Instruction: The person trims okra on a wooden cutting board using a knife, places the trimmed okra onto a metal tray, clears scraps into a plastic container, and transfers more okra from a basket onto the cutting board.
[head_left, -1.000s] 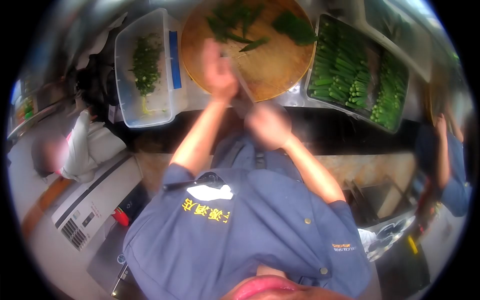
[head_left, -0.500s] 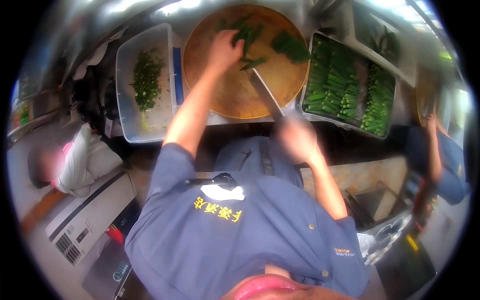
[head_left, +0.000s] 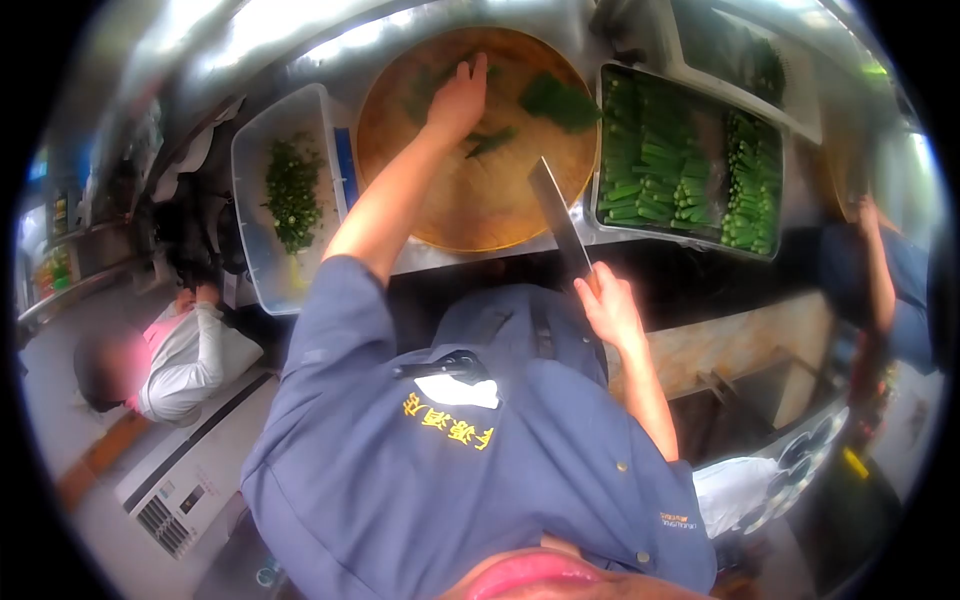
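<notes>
My right hand grips the handle of a cleaver, whose blade points up and away past the near right edge of a round wooden chopping board. Over the far part of the board is my left hand, its fingers stretched out. Blurred dark green vegetable pieces lie around its fingers; whether it touches them is unclear. A few green pieces are just below that hand. A pile of flat green pieces rests at the board's right side.
Right of the board stands a metal tray of green okra-like pods. A clear plastic tub with chopped greens is on the left. Another person is at far left; a co-worker's arm shows at right.
My right hand has drawn the cleaver back from the board's middle towards its near right edge. The fingers of my left hand have straightened, and the greens it was on lie on the board.
</notes>
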